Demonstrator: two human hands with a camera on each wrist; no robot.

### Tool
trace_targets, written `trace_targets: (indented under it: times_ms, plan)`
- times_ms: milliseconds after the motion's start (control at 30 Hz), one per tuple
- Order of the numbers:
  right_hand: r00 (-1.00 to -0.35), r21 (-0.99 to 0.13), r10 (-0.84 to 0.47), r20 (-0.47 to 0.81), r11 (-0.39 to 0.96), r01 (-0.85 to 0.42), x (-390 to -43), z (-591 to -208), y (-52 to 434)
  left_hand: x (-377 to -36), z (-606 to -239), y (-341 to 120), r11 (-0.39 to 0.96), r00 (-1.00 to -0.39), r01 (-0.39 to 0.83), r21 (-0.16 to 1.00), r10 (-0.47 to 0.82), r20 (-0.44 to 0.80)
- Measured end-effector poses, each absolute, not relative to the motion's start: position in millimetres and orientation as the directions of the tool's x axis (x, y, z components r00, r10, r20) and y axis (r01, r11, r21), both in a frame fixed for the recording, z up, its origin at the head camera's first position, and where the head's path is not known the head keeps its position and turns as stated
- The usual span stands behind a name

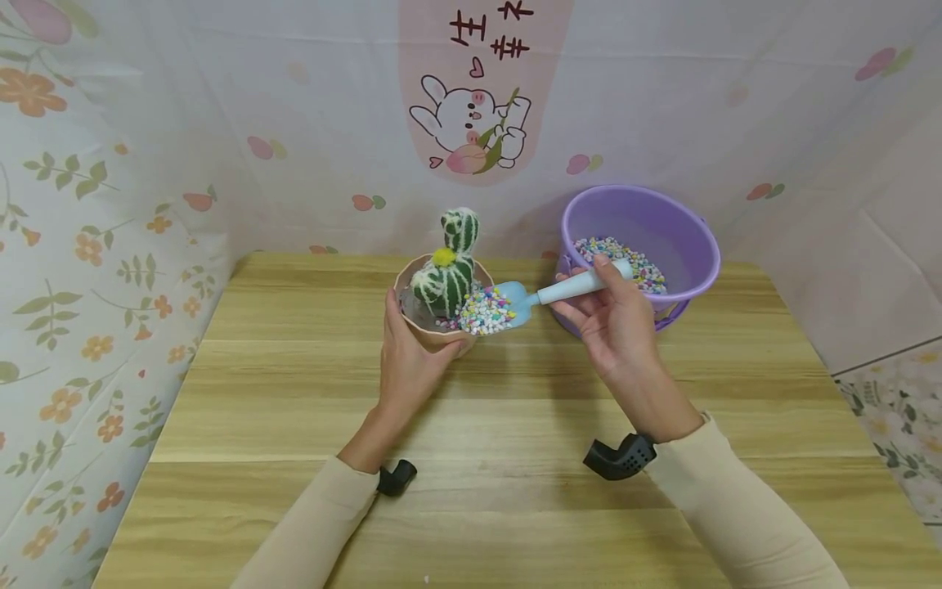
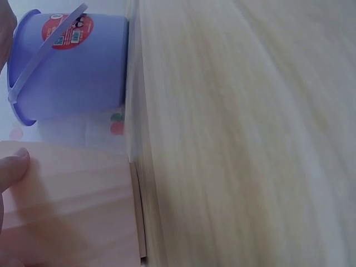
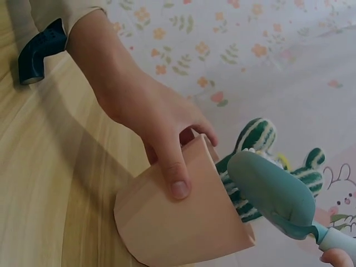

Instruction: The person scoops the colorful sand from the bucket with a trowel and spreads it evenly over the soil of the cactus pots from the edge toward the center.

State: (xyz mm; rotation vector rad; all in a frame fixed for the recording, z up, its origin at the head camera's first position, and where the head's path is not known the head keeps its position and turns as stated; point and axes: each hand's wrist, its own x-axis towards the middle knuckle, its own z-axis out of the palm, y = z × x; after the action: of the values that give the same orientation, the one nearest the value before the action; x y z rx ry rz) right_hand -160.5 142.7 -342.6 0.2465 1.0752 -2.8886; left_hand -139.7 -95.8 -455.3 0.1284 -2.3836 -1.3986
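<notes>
A peach flowerpot (image 3: 172, 222) stands on the table, holding a green-and-white cactus (image 1: 449, 282) with a yellow flower. My left hand (image 1: 412, 360) grips the pot's near left side, its thumb pressed to the outer wall in the right wrist view. In my right hand (image 1: 618, 323) is the handle of a light blue toy shovel (image 1: 518, 303). Its scoop carries a heap of multicoloured pebbles (image 1: 486, 311) and overlaps the pot's right rim in the head view. Some greyish fill shows inside the pot, around the cactus base.
A purple bucket (image 1: 640, 196), partly filled with more coloured pebbles (image 1: 625, 258), stands at the back right, behind my right hand. The wooden table (image 1: 471, 483) ends at a patterned cloth backdrop (image 1: 309, 123). Black devices (image 1: 621, 456) are worn at both wrists.
</notes>
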Motion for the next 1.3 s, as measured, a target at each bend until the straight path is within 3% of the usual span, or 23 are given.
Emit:
trace_targets:
  times_ms: [533,967,1300]
  plan:
    - [-0.989,-0.699,0.037,-0.143,-0.711,0.074,-163,-342,136,-143,-456,-93,0.510,-0.911,0.137,0.849,-0.271,0.310]
    - [-0.986,-0.694,0.029,-0.163,-0.714,0.094,-162,-343,137,-147,-458,-110,0.442,-0.956,0.171,0.881,-0.144,0.258]
    - [-0.985,-0.704,0.024,-0.173,-0.703,0.106,-164,-341,136,-145,-458,-104,0.460,-0.944,0.155,0.874,-0.193,0.268]
